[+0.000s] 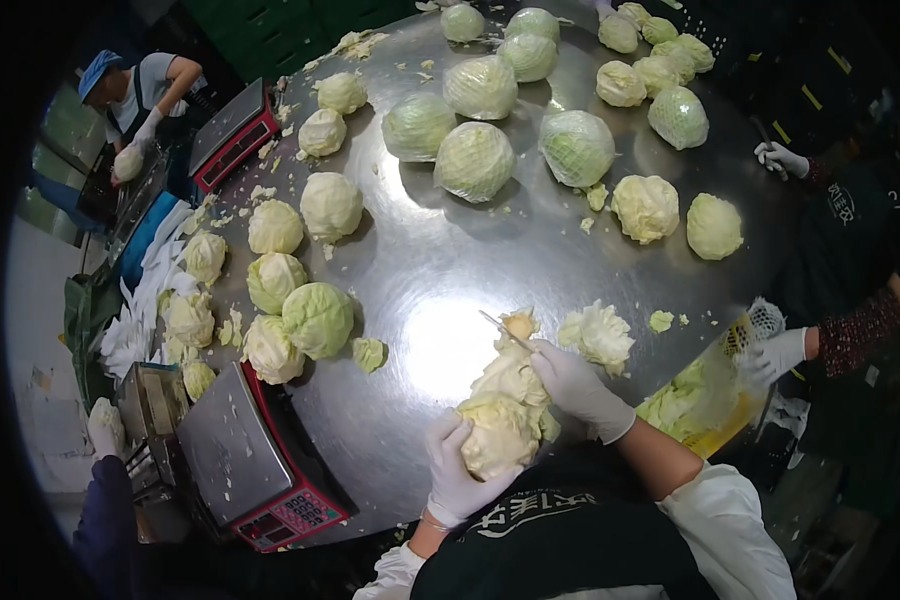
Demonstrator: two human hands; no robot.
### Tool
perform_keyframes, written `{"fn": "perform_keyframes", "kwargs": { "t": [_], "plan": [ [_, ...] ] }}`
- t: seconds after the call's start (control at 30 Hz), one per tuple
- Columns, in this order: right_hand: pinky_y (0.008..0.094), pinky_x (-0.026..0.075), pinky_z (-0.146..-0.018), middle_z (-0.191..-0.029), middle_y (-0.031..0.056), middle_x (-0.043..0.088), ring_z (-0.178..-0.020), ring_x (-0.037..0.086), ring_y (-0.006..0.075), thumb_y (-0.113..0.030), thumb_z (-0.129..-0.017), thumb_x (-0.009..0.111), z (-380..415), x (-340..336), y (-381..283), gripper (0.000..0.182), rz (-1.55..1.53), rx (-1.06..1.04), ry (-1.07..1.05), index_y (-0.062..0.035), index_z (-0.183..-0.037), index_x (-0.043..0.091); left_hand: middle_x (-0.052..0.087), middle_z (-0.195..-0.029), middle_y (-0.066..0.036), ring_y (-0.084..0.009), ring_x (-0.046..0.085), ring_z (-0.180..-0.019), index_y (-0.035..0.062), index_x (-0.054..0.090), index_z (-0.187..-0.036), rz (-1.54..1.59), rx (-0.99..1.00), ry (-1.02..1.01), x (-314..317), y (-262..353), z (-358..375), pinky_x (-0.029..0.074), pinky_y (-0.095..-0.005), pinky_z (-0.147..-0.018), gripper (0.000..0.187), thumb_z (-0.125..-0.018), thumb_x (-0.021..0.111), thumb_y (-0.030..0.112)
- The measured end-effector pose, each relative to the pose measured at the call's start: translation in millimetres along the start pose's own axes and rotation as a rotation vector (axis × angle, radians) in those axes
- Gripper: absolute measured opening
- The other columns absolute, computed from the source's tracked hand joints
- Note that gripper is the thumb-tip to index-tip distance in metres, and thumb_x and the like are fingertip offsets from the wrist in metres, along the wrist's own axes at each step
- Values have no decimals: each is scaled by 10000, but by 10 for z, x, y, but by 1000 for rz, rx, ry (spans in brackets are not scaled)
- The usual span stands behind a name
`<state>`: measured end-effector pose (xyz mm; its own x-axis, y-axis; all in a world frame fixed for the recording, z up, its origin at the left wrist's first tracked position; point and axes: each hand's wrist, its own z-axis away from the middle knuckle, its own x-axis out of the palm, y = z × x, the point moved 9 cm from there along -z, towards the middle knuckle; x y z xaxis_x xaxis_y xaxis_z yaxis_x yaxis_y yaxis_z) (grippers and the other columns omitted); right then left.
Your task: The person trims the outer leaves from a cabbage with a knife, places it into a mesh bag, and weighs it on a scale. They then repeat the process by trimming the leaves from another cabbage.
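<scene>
My left hand (455, 470), in a white glove, is wrapped around the lower left side of a pale cabbage (498, 437) near the front edge of the steel table. In my gloved right hand (575, 388), closed just above and to the right of that cabbage, is a slim knife (500, 328) whose blade points up and left. A loose outer leaf (510, 375) hangs between the cabbage and my right fingers. By the blade lies a cut yellowish stem piece (520, 322). Crumpled leaves (600, 337) rest to the right.
Trimmed cabbages (318, 318) line the left, near two red scales (235, 450). Wrapped cabbages (475, 162) stand at the back. A yellow basket (735, 420) of leaves is at right, with a co-worker's gloved hand (773, 357) on it. Another person (150, 95) works at upper left.
</scene>
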<state>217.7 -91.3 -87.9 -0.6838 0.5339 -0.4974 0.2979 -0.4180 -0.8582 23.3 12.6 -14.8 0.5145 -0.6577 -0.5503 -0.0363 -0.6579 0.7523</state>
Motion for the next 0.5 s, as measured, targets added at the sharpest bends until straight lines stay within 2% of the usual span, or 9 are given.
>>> {"fn": "perform_keyframes", "kwargs": {
  "t": [0.03, 0.1, 0.17, 0.23, 0.33, 0.37, 0.43, 0.47, 0.5],
  "plan": [
    [489, 530, -813, -1009, 247, 695, -892, 665, 450, -267, -1044, 477, -14, -35, 179, 342, 11, 120, 2, -43, -1266, 610, 410, -1334, -213, -382, 437, -1265, 18, 432, -1383, -4, 2, 6, -92, -59, 40, 405, -490, -1065, 918, -675, 946, 296],
    [462, 523, -838, -1030, 254, 693, -916, 675, 419, -248, -1038, 489, 51, -104, 266, 362, 23, 129, 1, -29, -1306, 592, 389, -1392, -214, -373, 406, -1333, 39, 430, -1431, 201, -194, -115, -165, -328, 171, 375, -485, -1127, 944, -695, 945, 329],
    [436, 516, -862, -1051, 260, 691, -941, 685, 388, -230, -1032, 502, 151, -221, 357, 388, 29, 150, -6, -14, -1346, 574, 374, -1408, -182, -341, 379, -1383, 28, 380, -1513, 274, -373, -122, -344, -649, 386, 310, -444, -1191, 1005, -729, 928, 338],
    [441, 508, -864, -1045, 252, 693, -967, 689, 369, -246, -1032, 511, 233, -496, 457, 429, 84, 263, 82, -6, -1387, 533, 331, -1484, -171, -323, 325, -1455, 9, 316, -1562, 767, -660, 6, -372, -881, 615, 275, -428, -1217, 1041, -758, 908, 305],
    [501, 515, -830, -944, 269, 680, -942, 673, 434, -309, -1029, 519, 293, -747, 146, 478, 178, 208, 203, -38, -1421, 478, 344, -1541, -176, -321, 308, -1494, -9, 291, -1580, 819, -633, -25, -396, -827, 554, 256, -427, -1234, 1025, -787, 883, 256],
    [501, 515, -830, -944, 269, 680, -942, 673, 434, -309, -1029, 519, 332, -743, 10, 478, 178, 207, 196, -38, -1421, 478, 344, -1541, -176, -321, 308, -1494, -9, 291, -1580, 818, -637, -19, -421, -852, 515, 256, -427, -1234, 1025, -787, 883, 256],
    [493, 516, -893, -1110, 299, 669, -1044, 661, 434, -329, -1032, 521, 336, -513, -433, 591, 128, 59, 51, -52, -1529, 362, 409, -1539, -189, -340, 350, -1483, 0, 321, -1578, 521, -406, -318, -321, -694, 246, 251, -432, -1243, 964, -810, 861, 217],
    [493, 516, -893, -1110, 299, 669, -1044, 661, 434, -329, -1032, 521, 354, -459, -541, 591, 133, 54, 53, -52, -1529, 362, 479, -1493, -204, -365, 416, -1439, 4, 407, -1529, 415, -331, -330, -348, -574, 104, 286, -442, -1228, 857, -821, 847, 200],
    [488, 516, -919, -1230, 301, 622, -1073, 655, 437, -340, -1032, 518, 388, -261, -704, 627, 84, -37, -85, -64, -1559, 321, 479, -1493, -204, -365, 416, -1439, 4, 407, -1529, 417, -326, -327, -334, -543, 34, 286, -442, -1228, 857, -821, 847, 200]
  ]
}}
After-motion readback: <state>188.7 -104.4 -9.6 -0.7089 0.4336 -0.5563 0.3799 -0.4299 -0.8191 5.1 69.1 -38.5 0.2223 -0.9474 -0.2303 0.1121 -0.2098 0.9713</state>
